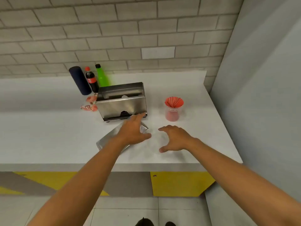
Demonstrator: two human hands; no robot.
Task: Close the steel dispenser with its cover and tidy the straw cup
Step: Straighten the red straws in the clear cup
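The steel dispenser [122, 105] stands uncovered on the white counter [48, 128], its top open. Its flat steel cover [106, 140] lies on the counter just in front of it, turned at an angle. My left hand [134, 130] rests flat over the cover's far end, fingers spread, fingertips near the dispenser's lower right corner. My right hand [174, 138] hovers to the right of the cover, fingers apart and holding nothing. The clear straw cup [173, 109], filled with fanned red straws, stands right of the dispenser.
Behind the dispenser at the left stand a dark blue cylinder [79, 80], a cola bottle [91, 79] and a green bottle [101, 76]. Pink wrapped packets [89, 105] lie to the dispenser's left. A brick wall runs behind; a grey wall [260, 95] bounds the counter's right end.
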